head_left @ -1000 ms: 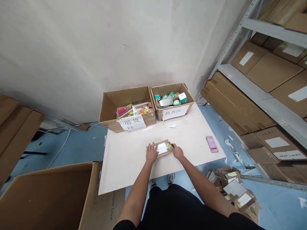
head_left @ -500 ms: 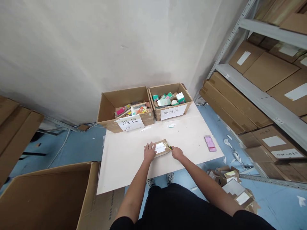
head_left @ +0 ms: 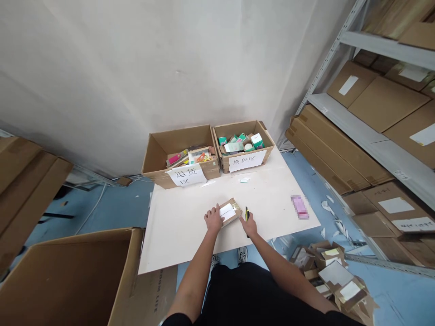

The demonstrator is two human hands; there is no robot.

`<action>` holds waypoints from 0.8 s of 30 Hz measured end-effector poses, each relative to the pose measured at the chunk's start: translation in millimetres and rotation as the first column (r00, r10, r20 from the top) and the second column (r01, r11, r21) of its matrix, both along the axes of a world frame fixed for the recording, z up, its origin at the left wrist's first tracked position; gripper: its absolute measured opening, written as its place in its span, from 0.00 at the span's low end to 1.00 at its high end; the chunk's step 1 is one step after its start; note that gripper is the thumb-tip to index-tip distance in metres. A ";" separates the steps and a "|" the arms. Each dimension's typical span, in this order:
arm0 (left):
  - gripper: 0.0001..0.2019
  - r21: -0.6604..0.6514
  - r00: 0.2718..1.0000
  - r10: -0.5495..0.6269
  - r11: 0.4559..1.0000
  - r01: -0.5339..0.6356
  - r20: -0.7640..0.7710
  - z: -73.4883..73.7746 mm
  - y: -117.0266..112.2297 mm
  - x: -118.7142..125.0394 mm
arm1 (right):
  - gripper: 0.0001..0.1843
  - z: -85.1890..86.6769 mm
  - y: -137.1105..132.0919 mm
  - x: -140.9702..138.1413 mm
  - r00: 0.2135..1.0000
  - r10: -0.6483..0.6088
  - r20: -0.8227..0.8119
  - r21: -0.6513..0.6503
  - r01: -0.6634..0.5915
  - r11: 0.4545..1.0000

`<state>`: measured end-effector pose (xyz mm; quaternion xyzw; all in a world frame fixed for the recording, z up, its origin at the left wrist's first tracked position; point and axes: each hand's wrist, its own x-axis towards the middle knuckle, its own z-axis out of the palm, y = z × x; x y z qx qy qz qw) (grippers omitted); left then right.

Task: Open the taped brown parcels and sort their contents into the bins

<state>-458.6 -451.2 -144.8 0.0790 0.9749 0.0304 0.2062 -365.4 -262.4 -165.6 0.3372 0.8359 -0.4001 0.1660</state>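
Note:
A small cardboard box (head_left: 231, 219) with a white label and shiny tape at its right end lies at the front middle of the table. My left hand (head_left: 213, 220) grips its left end, fingers over the top edge. In my right hand (head_left: 250, 225) is a yellow and black utility knife (head_left: 247, 211), held upright with its top pointing away from me. The right-hand fingertips are close to the box's right end; whether they touch it I cannot tell.
Two open cartons with handwritten signs stand at the table's back: the left carton (head_left: 217, 170) holds mixed packets, the right carton (head_left: 268, 156) green-and-white boxes. A blurred pink item (head_left: 299, 207) lies right. A big carton (head_left: 131, 253) stands left, shelving (head_left: 370, 149) right, scrap cardboard (head_left: 340, 276) on the floor.
The knife has come away from the box's taped end and turned upright in my right hand. The box has swung slightly, its right end angled more away from me.

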 end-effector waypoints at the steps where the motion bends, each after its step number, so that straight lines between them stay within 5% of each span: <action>1: 0.38 -0.018 1.000 0.026 0.999 -0.026 0.014 1.3 0.9 2.4 | 0.39 -5.1 -7.5 -4.5 0.999 -0.034 -0.006 -0.036 0.033 0.999; 6: 0.34 -0.077 0.977 0.187 0.981 -0.180 0.099 -1.4 -2.2 17.5 | 0.39 -12.5 -31.4 -46.2 0.995 -0.100 -0.011 -0.123 0.098 0.988; 12: 0.34 -0.021 0.950 0.309 0.951 -0.310 -0.039 -16.7 9.1 47.5 | 0.36 -1.5 -25.3 -84.6 0.998 0.055 -0.029 -0.054 -0.057 0.997; 17: 0.32 -0.037 0.958 0.255 0.964 -0.262 -0.129 -24.4 18.0 50.5 | 0.37 -3.0 -23.7 -88.0 0.992 0.125 0.023 -0.007 -0.125 0.992; 24: 0.32 -0.008 0.998 0.070 0.998 -0.070 0.002 -14.3 -5.8 38.4 | 0.32 -11.7 -18.5 -89.9 0.995 0.093 -0.018 -0.136 -0.095 0.986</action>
